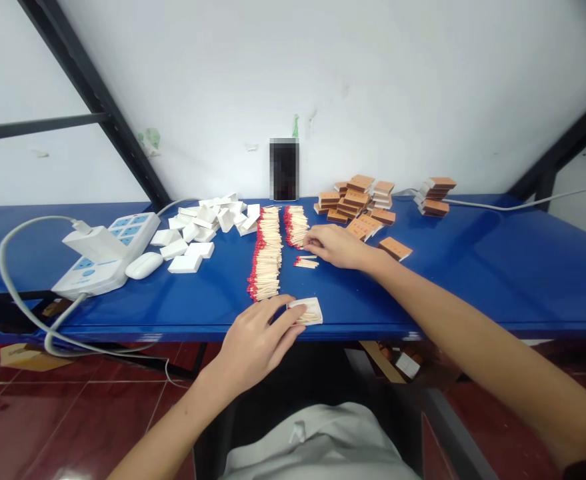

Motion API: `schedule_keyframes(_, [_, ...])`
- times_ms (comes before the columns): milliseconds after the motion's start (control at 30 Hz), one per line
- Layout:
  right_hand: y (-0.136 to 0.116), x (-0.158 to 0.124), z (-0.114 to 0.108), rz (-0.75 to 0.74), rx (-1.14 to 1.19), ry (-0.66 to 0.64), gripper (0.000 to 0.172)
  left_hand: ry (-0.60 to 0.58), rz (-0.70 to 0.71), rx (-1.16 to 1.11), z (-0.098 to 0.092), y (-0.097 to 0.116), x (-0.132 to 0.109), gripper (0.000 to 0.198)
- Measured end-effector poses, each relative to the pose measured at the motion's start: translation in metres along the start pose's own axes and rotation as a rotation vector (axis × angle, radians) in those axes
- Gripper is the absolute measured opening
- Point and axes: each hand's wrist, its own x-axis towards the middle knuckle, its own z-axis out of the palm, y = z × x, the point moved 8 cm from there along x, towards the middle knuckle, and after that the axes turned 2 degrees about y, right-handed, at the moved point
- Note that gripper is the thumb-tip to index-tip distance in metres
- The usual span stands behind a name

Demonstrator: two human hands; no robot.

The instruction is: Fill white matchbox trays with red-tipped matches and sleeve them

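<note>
The left hand [260,337] grasps a shallow white cardboard tray [315,304], partly filled; the right hand [335,247], its pinch unclear, adjoins a remaining loose pile of red-tipped wooden matches [297,223] at its left.

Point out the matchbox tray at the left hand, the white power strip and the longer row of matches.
Matchbox tray [313,303]: head view, inside of its far wall.
Power strip [131,240]: head view, its socketed top.
Longer row of matches [269,253]: head view, sticks midway along.

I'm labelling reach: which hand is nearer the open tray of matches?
Left. The left hand touches the open tray; the right hand is farther back, at the shorter match row.
</note>
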Motion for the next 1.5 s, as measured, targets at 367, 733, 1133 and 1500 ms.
schedule_keyframes(367, [-0.020,-0.016,-0.017,0.067,0.095,-0.160,0.029,0.008,0.002,0.023,-0.001,0.000,0.001,0.024])
schedule_keyframes(733, [-0.033,-0.017,-0.011,0.011,0.155,-0.280,0.018,-0.005,0.005,0.034,-0.001,0.000,0.002,0.024])
schedule_keyframes(1133, [-0.048,-0.040,-0.004,-0.145,-0.232,-0.350,0.014,-0.037,-0.022,0.019,0.002,-0.003,0.003,0.029])
schedule_keyframes(1500, [-0.050,-0.057,-0.016,-0.146,0.025,-0.378,0.024,0.018,-0.186,-0.114,-0.003,-0.013,0.001,0.049])
